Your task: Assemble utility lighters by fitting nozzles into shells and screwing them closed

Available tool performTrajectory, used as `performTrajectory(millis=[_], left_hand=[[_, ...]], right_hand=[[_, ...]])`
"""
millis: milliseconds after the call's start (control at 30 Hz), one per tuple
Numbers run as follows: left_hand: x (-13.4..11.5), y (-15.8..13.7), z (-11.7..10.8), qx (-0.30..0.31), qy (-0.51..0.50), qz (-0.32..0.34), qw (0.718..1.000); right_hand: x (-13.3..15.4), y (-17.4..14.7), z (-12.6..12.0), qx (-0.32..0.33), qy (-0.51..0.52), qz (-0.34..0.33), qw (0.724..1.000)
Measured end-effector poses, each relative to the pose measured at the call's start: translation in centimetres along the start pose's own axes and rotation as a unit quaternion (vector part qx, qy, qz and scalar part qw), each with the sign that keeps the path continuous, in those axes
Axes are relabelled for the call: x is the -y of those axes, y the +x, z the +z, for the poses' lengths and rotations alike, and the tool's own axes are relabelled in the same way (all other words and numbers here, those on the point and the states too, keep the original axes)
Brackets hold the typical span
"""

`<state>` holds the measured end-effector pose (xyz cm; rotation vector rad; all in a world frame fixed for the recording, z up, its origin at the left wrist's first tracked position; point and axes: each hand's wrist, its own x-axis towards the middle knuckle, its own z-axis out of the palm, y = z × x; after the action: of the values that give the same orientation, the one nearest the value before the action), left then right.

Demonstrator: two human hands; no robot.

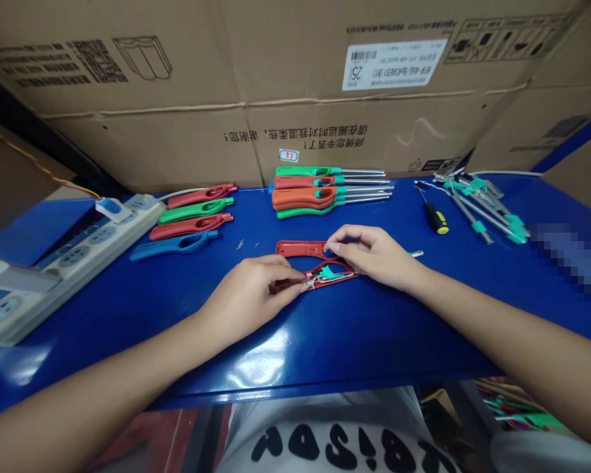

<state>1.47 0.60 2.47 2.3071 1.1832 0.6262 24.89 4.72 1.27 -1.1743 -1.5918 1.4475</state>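
An opened red utility lighter lies at the middle of the table as two half-shells. The front half-shell holds a teal trigger, thin wires and a white part at its left end. My left hand is closed on that left end, fingertips at the white part. Just behind lies the other red half-shell, its inner side up. My right hand has thumb and forefinger pinched over the right end of the shells; what they hold, if anything, is hidden. A metal tip pokes out beyond this hand.
Several coloured handle shells lie at the left, beside a white power strip. Assembled lighters are stacked behind my hands. A screwdriver and metal-tube parts lie right. Small pins rest left of the shells. Cardboard walls the back.
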Motion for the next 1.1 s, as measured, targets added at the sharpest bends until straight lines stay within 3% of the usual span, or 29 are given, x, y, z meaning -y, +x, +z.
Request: performTrajectory(millis=[267,433,567,733,1100], left_hand=[[0.1,-0.1,0.5,-0.020,-0.014,-0.001,1.000],[0.1,0.1,0.5,-0.022,-0.020,-0.040,0.999],[0.1,0.1,0.4,-0.015,-0.030,-0.058,0.998],[0.3,0.1,0.3,-0.001,-0.043,-0.052,0.998],[0.5,0.2,0.2,0.010,-0.047,-0.025,0.999]], right_hand=[[-0.1,0.1,0.0,0.008,0.009,-0.007,1.000],[-0.6,0.2,-0.2,0.009,0.002,-0.018,1.000],[-0.9,0.1,-0.4,0.033,-0.048,-0.075,0.996],[-1.2,-0.5,-0.3,0.107,-0.169,-0.223,0.954],[-1.4,-0.8,-0.5,0.129,-0.272,-0.306,0.903]])
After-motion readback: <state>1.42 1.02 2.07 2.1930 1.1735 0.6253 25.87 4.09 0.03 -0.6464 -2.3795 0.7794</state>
